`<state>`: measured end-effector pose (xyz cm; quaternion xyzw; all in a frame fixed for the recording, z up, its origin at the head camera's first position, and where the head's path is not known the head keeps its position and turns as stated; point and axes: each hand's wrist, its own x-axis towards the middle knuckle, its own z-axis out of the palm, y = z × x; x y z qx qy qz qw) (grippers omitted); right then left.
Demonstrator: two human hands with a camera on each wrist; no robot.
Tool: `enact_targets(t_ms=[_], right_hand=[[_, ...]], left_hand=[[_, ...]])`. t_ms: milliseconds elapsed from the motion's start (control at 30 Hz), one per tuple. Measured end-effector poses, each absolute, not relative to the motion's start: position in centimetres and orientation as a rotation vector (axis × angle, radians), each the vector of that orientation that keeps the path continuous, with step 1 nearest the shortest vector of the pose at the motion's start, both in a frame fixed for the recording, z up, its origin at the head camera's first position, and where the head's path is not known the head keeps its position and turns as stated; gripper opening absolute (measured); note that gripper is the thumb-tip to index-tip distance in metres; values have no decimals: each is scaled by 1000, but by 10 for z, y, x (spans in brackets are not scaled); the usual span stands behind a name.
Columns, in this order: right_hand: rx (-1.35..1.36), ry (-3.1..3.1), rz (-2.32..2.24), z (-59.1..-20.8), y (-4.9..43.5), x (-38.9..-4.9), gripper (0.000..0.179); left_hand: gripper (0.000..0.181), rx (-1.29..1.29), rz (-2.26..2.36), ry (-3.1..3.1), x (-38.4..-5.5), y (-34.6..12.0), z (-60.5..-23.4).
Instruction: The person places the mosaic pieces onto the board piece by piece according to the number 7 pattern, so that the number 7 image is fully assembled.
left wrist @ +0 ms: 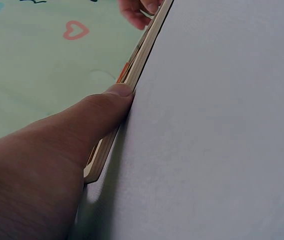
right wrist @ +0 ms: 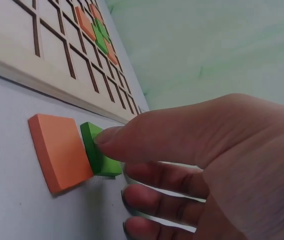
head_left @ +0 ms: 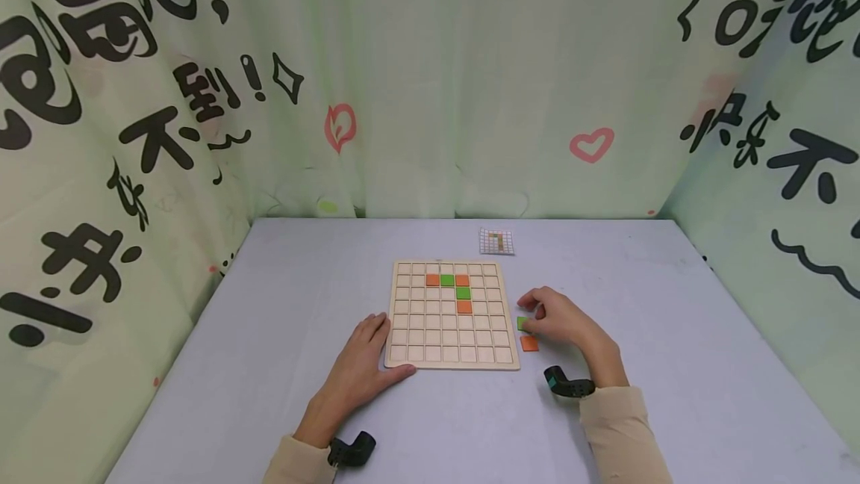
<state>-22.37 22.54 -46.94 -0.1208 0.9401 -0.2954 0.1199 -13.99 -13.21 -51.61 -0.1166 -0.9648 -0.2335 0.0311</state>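
Note:
A square wooden grid board [head_left: 416, 337] lies on the table, with three orange tiles and two green tiles set in cells of its upper part. My left hand [head_left: 366, 366] rests at the board's lower left corner, fingers along the left side and thumb [left wrist: 117, 91] against the near edge. Beside the board's right edge, my right hand [head_left: 566, 321] pinches a loose green tile [right wrist: 99, 155], thumb on its face; the other fingers are partly hidden behind. A loose orange tile [right wrist: 59, 152] lies right next to it, nearer me in the head view.
A small printed card [head_left: 496, 242] with a grid pattern lies beyond the board. The white table [head_left: 322, 267] is enclosed by pale green curtains [head_left: 416, 95] with black writing and red hearts. Black wrist cameras [head_left: 569, 383] are strapped on both wrists.

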Motion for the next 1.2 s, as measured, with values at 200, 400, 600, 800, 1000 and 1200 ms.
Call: enact_targets(t_ms=[200, 400, 600, 800, 1000, 1200], right_hand=[[-332, 2729, -839, -469, 228, -226, 36], [-306, 2713, -831, -470, 228, -227, 34], [-330, 2713, -849, -471, 229, -227, 31], [-322, 2719, -856, -472, 228, -227, 28], [-300, 2725, -836, -472, 226, -227, 30], [-307, 2724, -836, -472, 226, -227, 29]], left_hand=[[95, -363, -717, -2971, -139, -132, -515], [95, -359, -723, -2975, -139, -133, -515], [94, -382, -731, -2963, -139, -134, -515], [94, -386, -741, -2965, -138, -134, -514], [94, -382, -742, -2968, -138, -134, -514], [94, -374, -750, -2972, -137, -134, -514]])
